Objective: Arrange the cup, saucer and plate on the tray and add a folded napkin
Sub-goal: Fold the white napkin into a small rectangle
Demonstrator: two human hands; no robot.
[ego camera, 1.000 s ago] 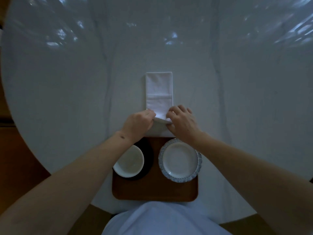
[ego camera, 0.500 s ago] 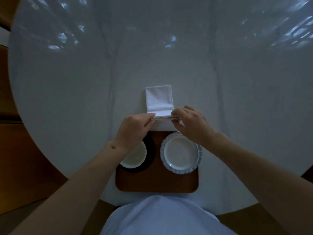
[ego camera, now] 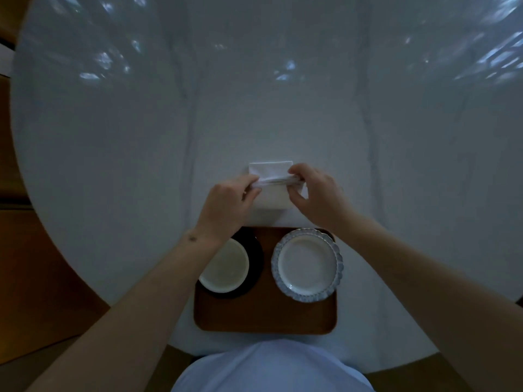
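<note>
A white napkin [ego camera: 271, 168] lies on the table just beyond the brown wooden tray [ego camera: 266, 315]. My left hand [ego camera: 226, 203] pinches the left end of its lifted near fold, and my right hand [ego camera: 317, 193] pinches the right end. The folded layer arches over the rest of the cloth. On the tray's left side a white cup [ego camera: 225, 267] sits on a black saucer [ego camera: 256, 267], partly under my left wrist. To the right on the tray rests a white plate [ego camera: 307, 265] with a blue scalloped rim.
The round white marble table [ego camera: 113, 165] spreads far beyond the napkin. A wooden floor or bench [ego camera: 34, 264] shows at the left past the table edge. My light blue shirt [ego camera: 268, 369] fills the bottom centre.
Both hands carried the napkin's near edge away from me, over the cloth. The visible far part of the napkin has grown shorter as the fold moved toward the far edge.
</note>
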